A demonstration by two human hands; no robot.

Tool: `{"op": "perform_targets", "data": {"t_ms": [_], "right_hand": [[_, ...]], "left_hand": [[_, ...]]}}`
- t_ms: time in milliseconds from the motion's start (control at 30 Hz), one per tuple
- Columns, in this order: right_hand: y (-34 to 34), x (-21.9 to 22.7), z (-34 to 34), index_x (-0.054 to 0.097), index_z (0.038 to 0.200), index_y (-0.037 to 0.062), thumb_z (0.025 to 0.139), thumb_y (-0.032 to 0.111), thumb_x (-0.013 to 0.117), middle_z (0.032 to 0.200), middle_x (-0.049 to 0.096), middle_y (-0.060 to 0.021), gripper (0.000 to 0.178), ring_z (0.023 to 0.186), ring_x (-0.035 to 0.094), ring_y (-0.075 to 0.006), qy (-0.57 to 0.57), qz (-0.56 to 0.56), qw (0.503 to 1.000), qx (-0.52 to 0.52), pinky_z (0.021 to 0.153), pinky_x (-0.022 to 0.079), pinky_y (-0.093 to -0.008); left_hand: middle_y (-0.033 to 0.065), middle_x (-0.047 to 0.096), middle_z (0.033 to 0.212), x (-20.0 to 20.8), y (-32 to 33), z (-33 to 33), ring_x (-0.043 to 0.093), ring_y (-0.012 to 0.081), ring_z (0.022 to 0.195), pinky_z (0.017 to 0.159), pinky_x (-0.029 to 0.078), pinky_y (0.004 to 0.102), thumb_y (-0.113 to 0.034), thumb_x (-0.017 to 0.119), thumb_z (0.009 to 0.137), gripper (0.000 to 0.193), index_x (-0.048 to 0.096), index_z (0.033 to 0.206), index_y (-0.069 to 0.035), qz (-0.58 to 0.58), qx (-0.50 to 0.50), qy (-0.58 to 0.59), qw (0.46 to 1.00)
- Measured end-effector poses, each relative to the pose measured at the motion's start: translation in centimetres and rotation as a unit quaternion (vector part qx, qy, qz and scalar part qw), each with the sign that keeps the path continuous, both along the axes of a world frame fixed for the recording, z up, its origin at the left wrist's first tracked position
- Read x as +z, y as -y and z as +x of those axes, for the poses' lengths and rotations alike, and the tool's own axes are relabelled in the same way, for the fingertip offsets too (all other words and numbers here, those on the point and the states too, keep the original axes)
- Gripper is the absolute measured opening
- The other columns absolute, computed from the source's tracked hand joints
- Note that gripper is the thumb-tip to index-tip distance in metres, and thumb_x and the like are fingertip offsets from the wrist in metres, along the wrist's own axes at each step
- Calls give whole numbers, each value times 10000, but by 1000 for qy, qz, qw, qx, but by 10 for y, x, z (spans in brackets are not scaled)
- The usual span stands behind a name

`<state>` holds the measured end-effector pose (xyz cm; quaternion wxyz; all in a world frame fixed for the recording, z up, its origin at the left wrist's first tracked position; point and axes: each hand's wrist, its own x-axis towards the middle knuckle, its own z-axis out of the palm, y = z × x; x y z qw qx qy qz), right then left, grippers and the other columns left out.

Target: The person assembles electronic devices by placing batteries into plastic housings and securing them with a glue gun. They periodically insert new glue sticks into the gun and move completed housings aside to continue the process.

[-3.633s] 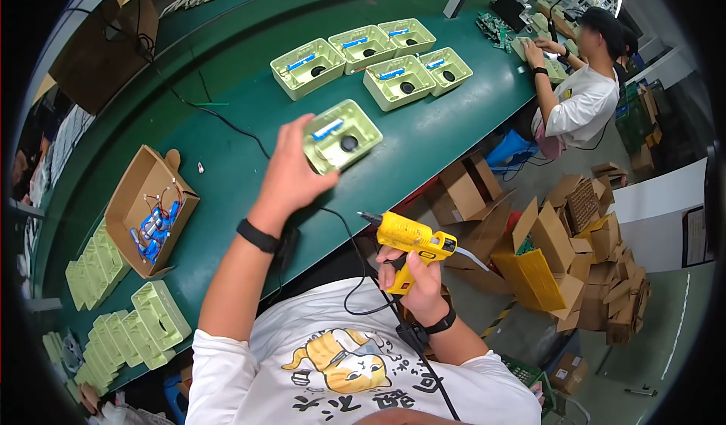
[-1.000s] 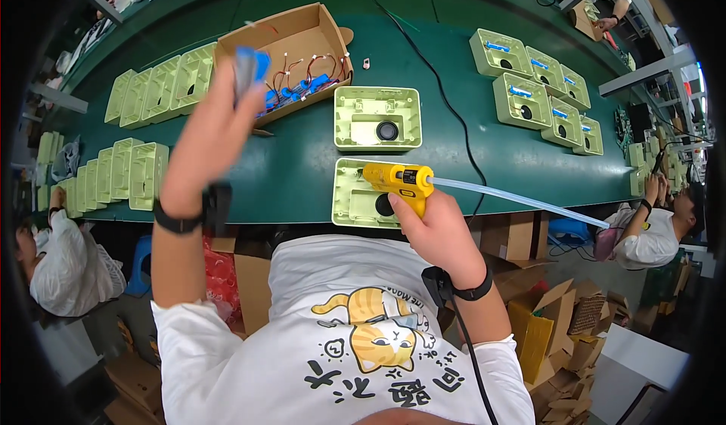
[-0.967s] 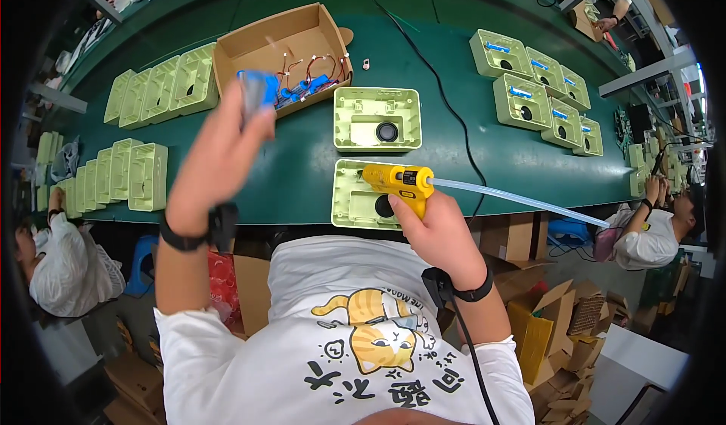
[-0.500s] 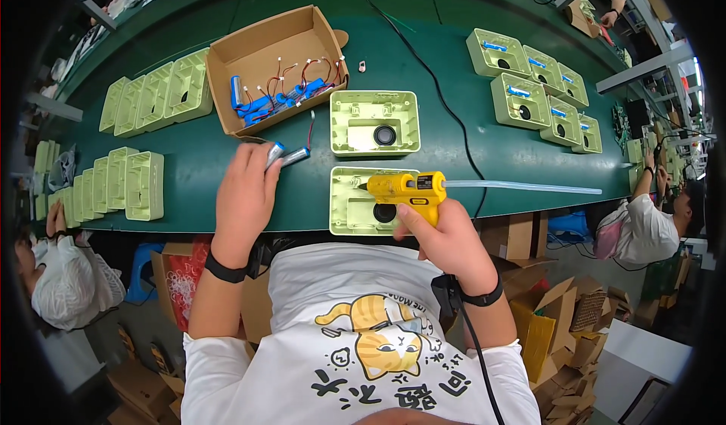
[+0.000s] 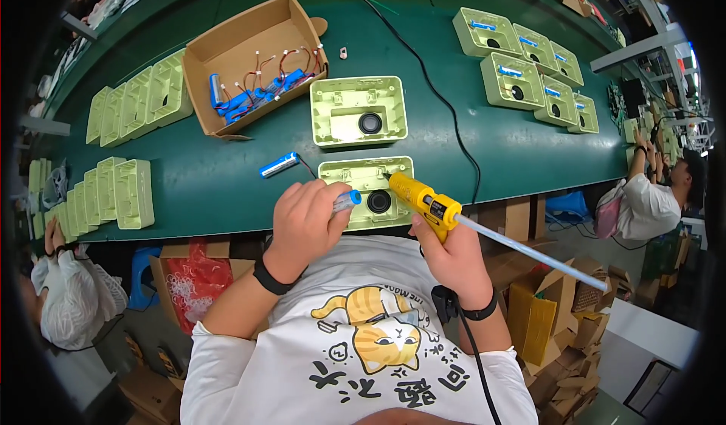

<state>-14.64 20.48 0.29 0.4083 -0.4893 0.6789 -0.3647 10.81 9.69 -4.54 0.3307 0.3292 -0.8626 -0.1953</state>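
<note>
While fingers (image 5: 325,192) grip battery (image 5: 348,200), gun (image 5: 428,203) slants.

Smooth plast. glue gun (image 5: 412,191), matt cardbd. box (image 5: 231,47)

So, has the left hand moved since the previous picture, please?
Yes: the left hand moved right, away from the battery box, toward the nearer green housing.

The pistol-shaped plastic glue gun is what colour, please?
The glue gun: mostly yellow, clearest in the head view.
</note>
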Motion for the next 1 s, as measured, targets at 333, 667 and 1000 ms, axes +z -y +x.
{"op": "perform_targets", "data": {"t_ms": [333,667,1000], "right_hand": [[-9,-8,-4,753,1152,-47,1096,121,744,798,732,-124,178,653,671,-194,-122,-60,990,30,619,514,-339],[-15,-14,-6,747,1185,-48,1111,135,741,809,753,-76,197,637,644,-139,-86,-35,996,-7,609,513,-313],[-20,-16,-15,728,1284,-49,1130,148,729,827,728,-13,250,665,620,-58,24,17,999,-33,606,504,-271]], "left_hand": [[118,655,1018,32,13,-16,680,312,905,762,494,431,-115,825,965,377,733,1324,-45,9,43,50,998],[86,717,1073,23,23,-19,701,298,961,814,516,437,-91,849,946,251,783,1187,-69,28,-17,8,999],[73,772,1112,23,26,-27,728,280,973,820,531,421,-48,850,921,199,787,1108,-74,21,-20,-6,1000]]}}
